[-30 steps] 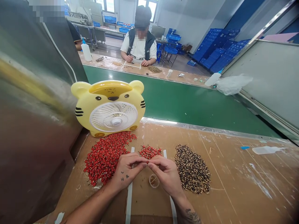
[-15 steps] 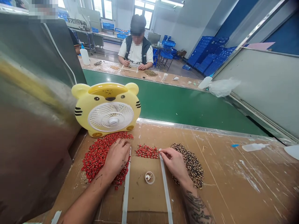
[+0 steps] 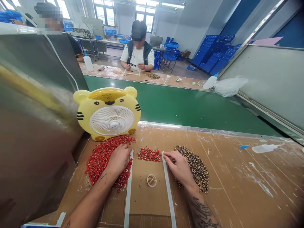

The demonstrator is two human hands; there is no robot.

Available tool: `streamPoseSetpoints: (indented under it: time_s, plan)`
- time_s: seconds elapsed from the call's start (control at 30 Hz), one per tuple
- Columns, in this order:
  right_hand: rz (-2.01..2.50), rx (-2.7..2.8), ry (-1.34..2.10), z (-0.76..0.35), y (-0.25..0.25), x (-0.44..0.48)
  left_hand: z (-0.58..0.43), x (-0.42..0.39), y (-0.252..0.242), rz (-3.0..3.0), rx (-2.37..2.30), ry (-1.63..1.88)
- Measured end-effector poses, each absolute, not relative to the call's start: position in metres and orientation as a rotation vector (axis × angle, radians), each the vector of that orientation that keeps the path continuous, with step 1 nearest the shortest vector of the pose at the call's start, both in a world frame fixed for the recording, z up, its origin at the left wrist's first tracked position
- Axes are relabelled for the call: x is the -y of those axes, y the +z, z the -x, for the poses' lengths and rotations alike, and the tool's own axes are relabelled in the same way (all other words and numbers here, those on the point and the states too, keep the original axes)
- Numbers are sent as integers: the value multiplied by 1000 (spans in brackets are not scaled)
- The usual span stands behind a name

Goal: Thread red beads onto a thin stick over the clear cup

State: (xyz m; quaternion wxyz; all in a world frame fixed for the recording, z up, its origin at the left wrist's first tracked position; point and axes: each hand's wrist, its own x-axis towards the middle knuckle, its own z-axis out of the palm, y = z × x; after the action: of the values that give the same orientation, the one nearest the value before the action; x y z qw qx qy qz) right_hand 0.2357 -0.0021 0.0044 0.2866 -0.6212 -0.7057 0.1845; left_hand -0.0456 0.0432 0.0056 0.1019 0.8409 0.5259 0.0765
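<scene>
My left hand [image 3: 119,159] rests palm down on a big pile of small red parts [image 3: 101,156], fingers curled at the pile's inner edge; what they grip is hidden. My right hand [image 3: 178,166] lies on the left edge of a pile of dark speckled parts [image 3: 197,166], fingertips pinched near the top of a white tape strip [image 3: 168,190]. Between the hands sits a small heap of red parts [image 3: 149,154] and a little clear round cup [image 3: 151,180] on the cardboard mat [image 3: 147,199].
A yellow tiger-shaped desk fan [image 3: 108,113] stands behind the red pile. A green conveyor belt [image 3: 190,106] runs beyond the bench. A seated person [image 3: 138,50] works across it. A squeeze bottle [image 3: 266,148] lies at right. A metal panel [image 3: 30,120] walls the left.
One second ago both hands pinched a red part together over the cup. They have since parted, left onto the red pile, right onto the dark pile, and hold there.
</scene>
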Motion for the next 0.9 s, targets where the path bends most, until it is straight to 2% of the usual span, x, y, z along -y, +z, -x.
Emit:
streamPoseSetpoints:
  time_s: [0.33,0.9]
  plan:
    - [1412,2068,795,-225,17,32,52,-35,13,-2460,-1457,287]
    - [1326,2078,920,-214,17,37,42,-30,15,-2619,-1322,127]
